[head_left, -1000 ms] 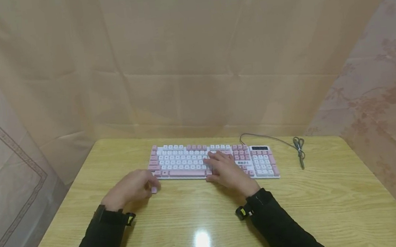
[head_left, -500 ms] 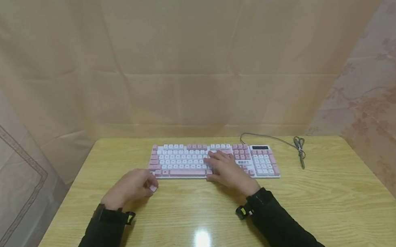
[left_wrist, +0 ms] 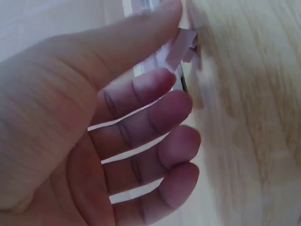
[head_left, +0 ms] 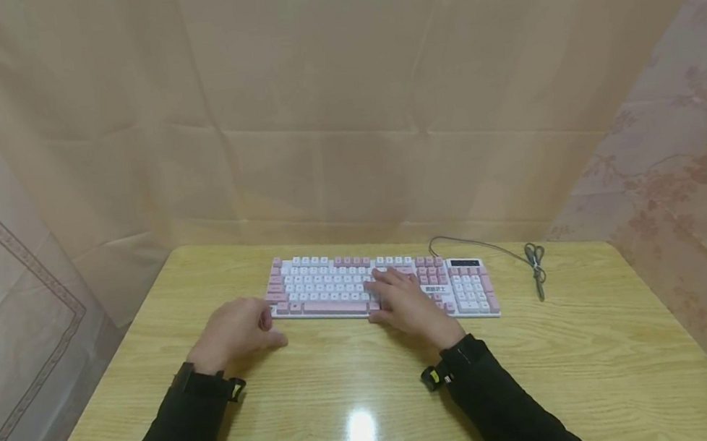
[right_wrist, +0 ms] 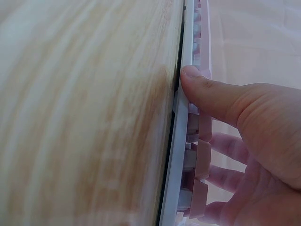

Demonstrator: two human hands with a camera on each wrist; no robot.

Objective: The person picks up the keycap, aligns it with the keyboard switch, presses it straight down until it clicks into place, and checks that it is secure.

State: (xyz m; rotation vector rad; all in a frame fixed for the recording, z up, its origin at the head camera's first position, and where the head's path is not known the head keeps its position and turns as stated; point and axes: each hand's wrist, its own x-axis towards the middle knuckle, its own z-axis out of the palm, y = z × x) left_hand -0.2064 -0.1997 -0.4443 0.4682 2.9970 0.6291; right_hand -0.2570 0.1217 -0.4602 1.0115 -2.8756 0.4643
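A pink-and-white computer keyboard (head_left: 329, 290) lies on the wooden table. My left hand (head_left: 235, 330) is beside its lower left corner, fingers curled. In the left wrist view, a small pink keycap (left_wrist: 181, 49) shows between the thumb and index finger of that hand (left_wrist: 117, 108), which seem to pinch it; the contact itself is partly hidden. The head view does not show this keycap. My right hand (head_left: 411, 308) rests over the keyboard right of centre. In the right wrist view, the right thumb (right_wrist: 209, 92) touches the front edge while the fingers spread over the keys.
A grey cable (head_left: 477, 243) runs from the keyboard's back to a tied bundle (head_left: 535, 261) on the right. The wooden table (head_left: 346, 388) extends in front. A beige cloth (head_left: 340, 105) hangs behind it, with patterned cloth at both sides.
My left hand has turned slightly; its thumb now reaches further right. The keycap seen at its fingertips earlier is out of sight in the head view. My right hand stays in place.
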